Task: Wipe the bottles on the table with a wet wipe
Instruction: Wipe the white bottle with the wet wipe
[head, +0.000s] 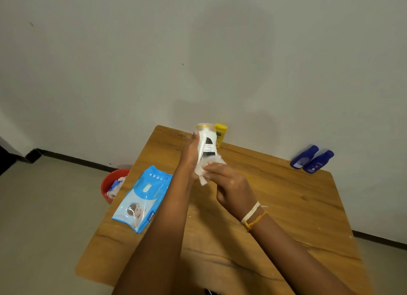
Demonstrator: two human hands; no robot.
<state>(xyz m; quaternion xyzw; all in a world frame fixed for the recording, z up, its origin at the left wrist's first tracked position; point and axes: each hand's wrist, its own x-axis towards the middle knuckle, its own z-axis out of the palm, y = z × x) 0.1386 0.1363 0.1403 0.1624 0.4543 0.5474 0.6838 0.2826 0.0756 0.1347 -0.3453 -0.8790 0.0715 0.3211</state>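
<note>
My left hand (191, 156) grips a white bottle (207, 143) with a black-and-white label and a clear, yellow-ringed end, lifted above the wooden table (275, 206). My right hand (231, 184) holds a white wet wipe (203, 169) bunched against the bottle's lower end. A yellow bottle (221, 135) stands at the table's far edge, partly hidden behind the white one. Two dark blue bottles (311, 160) stand side by side at the far right corner.
A light blue pack of wet wipes (143, 197) lies on the table's left side. On the floor to the left of the table sits a red bowl (110, 184) holding crumpled used wipes. A plain wall rises right behind the table.
</note>
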